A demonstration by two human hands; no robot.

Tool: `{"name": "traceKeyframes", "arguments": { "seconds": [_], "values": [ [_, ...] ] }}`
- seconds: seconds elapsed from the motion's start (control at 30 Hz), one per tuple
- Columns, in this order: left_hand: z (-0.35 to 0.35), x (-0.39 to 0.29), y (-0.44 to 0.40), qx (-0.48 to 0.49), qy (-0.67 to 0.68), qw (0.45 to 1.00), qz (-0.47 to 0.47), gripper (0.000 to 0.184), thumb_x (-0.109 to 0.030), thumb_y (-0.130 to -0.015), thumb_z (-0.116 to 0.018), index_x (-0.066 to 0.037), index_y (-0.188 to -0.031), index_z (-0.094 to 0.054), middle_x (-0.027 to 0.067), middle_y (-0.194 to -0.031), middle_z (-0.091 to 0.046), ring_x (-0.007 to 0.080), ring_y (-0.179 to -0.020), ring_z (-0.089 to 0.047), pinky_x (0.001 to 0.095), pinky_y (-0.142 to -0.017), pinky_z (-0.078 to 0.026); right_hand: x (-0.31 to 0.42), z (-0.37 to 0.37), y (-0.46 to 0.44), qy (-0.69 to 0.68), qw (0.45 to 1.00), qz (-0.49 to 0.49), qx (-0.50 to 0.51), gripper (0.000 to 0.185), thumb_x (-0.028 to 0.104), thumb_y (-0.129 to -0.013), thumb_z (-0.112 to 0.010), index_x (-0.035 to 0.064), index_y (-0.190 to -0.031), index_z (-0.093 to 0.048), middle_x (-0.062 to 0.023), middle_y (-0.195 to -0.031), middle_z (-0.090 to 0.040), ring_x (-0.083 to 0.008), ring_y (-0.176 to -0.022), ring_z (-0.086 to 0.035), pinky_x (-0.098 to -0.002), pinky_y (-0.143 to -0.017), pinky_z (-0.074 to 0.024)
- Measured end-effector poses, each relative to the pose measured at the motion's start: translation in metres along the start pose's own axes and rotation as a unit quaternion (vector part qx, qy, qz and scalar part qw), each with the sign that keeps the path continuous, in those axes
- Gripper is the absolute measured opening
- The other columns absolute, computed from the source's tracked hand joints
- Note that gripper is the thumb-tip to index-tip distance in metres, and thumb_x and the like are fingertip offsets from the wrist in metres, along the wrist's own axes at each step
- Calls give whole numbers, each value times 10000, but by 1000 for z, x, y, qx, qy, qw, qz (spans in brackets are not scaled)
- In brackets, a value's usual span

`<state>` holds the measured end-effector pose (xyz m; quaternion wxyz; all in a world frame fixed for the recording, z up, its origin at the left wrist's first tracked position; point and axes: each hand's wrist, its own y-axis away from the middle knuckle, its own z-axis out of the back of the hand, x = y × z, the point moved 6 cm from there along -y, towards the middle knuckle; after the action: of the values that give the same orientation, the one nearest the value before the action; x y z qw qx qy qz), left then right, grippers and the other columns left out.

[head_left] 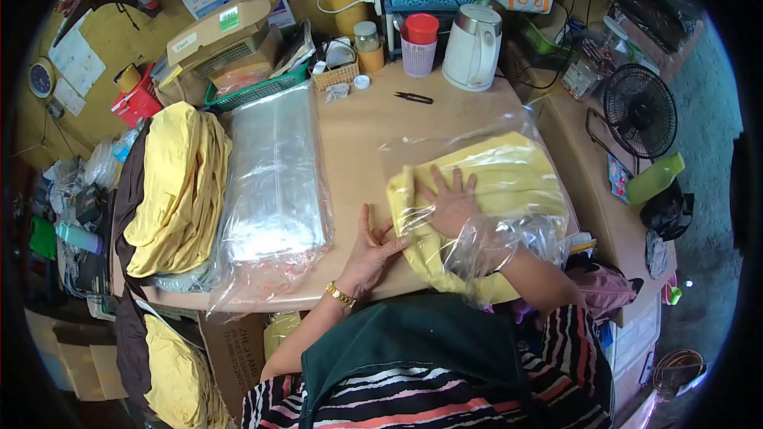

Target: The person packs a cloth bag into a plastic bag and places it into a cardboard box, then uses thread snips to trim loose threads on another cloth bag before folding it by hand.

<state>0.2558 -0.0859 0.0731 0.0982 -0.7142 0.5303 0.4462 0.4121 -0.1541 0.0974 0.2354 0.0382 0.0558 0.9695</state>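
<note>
A folded yellow garment (509, 171) lies at the right of the table, with a clear plastic bag (509, 240) over part of it. My right hand (453, 205) presses flat on the cloth with fingers spread, and the plastic bunches around its wrist. At the cloth's left edge is my left hand (372, 253), fingers apart, thumb side touching or very close to the fabric. A gold watch circles the left wrist. How far the garment sits inside the bag is hard to make out.
A stack of clear plastic bags (274, 183) lies left of centre, beside a pile of yellow and dark cloth (179, 191). Thread snips (413, 98), a white kettle (472, 49) and a lilac cup (418, 57) stand or lie toward the back. A black fan (640, 111) is at right.
</note>
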Motion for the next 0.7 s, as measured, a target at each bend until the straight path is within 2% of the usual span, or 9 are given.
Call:
{"name": "traceKeyframes", "arguments": {
  "seconds": [0.07, 0.13, 0.17, 0.27, 0.33, 0.4, 0.5, 0.67, 0.7],
  "values": [
    [-1, 6, -2, 22, 21, 1000, -6, 1129, 53, -805, -701, -152, -1485, 177, 224, -1383, -360, 286, -1243, -458, 397, -1026, -429, 1, -19, -10, -10, 1000, -4, -21, 740, 454, -880, -542, 142, -1485, -255, -213, -1529, -198, -393, -1416, -190, -658, -1095, -122],
    [2, 8, -8, 15, 7, 1000, -14, 1057, 11, -836, -682, -112, -1493, 137, 216, -1393, -357, 279, -1239, -463, 390, -1037, -416, 30, -19, -5, -174, 956, 201, -124, 753, 398, -882, -553, 52, -1473, -241, -216, -1526, -204, -402, -1422, -164, -612, -1118, -128],
    [14, 8, -19, -16, 31, 999, -32, 1001, -27, -856, -666, -87, -1497, 101, 204, -1392, -363, 270, -1230, -471, 387, -1039, -412, 33, -31, -7, -83, 970, 215, -77, 785, 368, -874, -567, -10, -1465, -214, -214, -1534, -188, -406, -1427, -142, -583, -1132, -118],
    [26, -12, -41, -47, 88, 995, -26, 836, -176, -919, -603, -43, -1505, -22, 185, -1421, -357, 259, -1244, -466, 383, -1054, -392, 36, -17, -5, -194, 963, 175, -67, 808, 381, -868, -575, 20, -1482, -194, -194, -1553, -149, -414, -1432, -106, -594, -1130, -92],
    [24, -22, -55, 75, 216, 973, 6, 793, -231, -936, -570, -64, -1508, -47, 204, -1453, -328, 263, -1282, -436, 388, -1062, -382, 44, -18, -11, -166, 972, 165, -31, 857, 466, -844, -588, 90, -1502, -187, -176, -1566, -120, -446, -1427, -68, -616, -1121, -67],
    [23, -21, -58, 59, 233, 971, -2, 748, -261, -951, -539, -84, -1509, -74, 185, -1470, -322, 264, -1318, -394, 382, -1068, -378, 49, -14, -12, -127, 981, 145, -1, 885, 554, -801, -604, 176, -1504, -222, -148, -1571, -124, -479, -1417, -49, -643, -1108, -58],
    [15, -28, -57, 61, 178, 979, -72, 769, -224, -947, -526, -81, -1513, -25, 148, -1521, -257, 253, -1363, -337, 364, -1065, -383, 54, -11, -14, -105, 987, 120, -23, 899, 621, -761, -609, 239, -1495, -259, -119, -1575, -132, -488, -1412, -54, -676, -1089, -53],
    [27, -11, -43, -29, 2, 993, -111, 936, 84, -842, -542, -66, -1496, 111, 125, -1590, -15, 218, -1432, -195, 316, -1068, -370, 41, -17, -35, -37, 997, 65, -31, 869, 666, -768, -575, 272, -1485, -280, -78, -1577, -148, -477, -1415, -66, -721, -1058, -36],
    [31, -5, -37, -37, -11, 992, -118, 964, 170, -806, -526, -51, -1491, 116, 160, -1565, -153, 215, -1363, -340, 303, -1053, -388, 36, -16, -42, -48, 995, 50, -66, 873, 671, -768, -571, 272, -1486, -275, -77, -1575, -157, -475, -1415, -73, -722, -1057, -42]
  ]
}}
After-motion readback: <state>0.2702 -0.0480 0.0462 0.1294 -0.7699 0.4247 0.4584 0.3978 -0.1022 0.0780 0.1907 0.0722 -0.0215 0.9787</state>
